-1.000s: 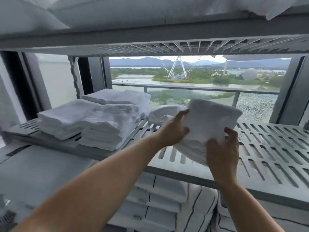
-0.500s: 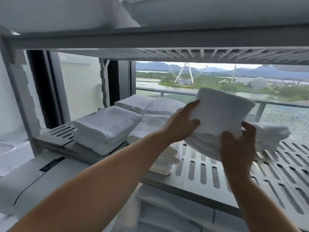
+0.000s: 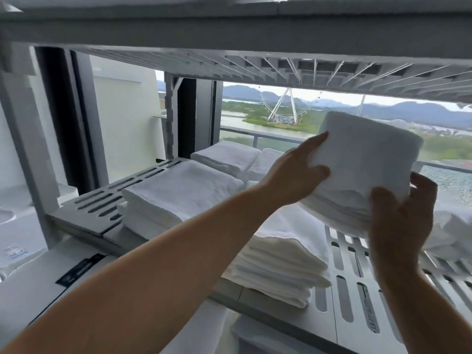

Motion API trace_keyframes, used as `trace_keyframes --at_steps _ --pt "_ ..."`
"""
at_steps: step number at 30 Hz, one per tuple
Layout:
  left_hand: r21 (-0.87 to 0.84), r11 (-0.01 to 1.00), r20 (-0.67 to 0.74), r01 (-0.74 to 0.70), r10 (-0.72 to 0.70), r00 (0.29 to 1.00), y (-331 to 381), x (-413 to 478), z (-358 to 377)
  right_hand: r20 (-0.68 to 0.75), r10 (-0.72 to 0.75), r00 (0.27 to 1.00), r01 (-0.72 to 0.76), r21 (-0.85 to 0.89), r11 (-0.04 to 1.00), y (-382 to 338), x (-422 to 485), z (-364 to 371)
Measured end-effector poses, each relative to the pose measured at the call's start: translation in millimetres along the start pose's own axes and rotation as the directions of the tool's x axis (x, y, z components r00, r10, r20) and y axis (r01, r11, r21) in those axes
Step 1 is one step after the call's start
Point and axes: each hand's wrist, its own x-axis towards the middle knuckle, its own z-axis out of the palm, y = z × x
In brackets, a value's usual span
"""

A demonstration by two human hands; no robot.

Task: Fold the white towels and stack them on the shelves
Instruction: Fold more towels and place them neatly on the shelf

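A folded stack of white towels hangs in the air above the slotted grey shelf, tilted with its near edge down. My left hand grips its left side and my right hand grips its near lower edge. Just below and left of it lies a folded pile of white towels on the shelf. Another folded pile sits further left, and more folded towels lie behind it.
The shelf above hangs low over the towels. A grey upright post stands at the left. A loose white towel lies on the shelf at the right edge. More linen sits on the shelf below. A window is behind.
Both hands have lifted the held towels higher and a little to the right. My view has shifted left and closer, so the piles on the shelf sit nearer the middle.
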Motion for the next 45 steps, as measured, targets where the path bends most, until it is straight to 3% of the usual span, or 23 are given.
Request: trace_keyframes --at_steps 8,19,25,32,45 --pt "0.041 0.994 -0.065 0.106 -0.103 0.993 -4 18 -20 0.104 -0.016 0.994 0.005 0.111 0.994 2 22 40" --pt "-0.103 0.987 -0.045 0.122 -0.127 0.991 -29 53 -33 0.094 -0.029 0.995 0.019 0.106 0.994 15 45 81" --pt "-0.199 0.971 0.025 0.133 -0.130 0.991 -43 85 -52 0.042 -0.037 0.998 0.035 0.053 0.998 11 53 110" --pt "-0.244 0.961 0.055 0.127 -0.118 0.992 -71 112 -70 0.157 -0.070 0.985 0.081 -0.061 0.995 9 63 146" --pt "-0.272 0.945 0.163 0.185 -0.144 0.976 -91 136 -91 0.173 -0.065 0.983 0.098 -0.193 0.976 -1 64 162"
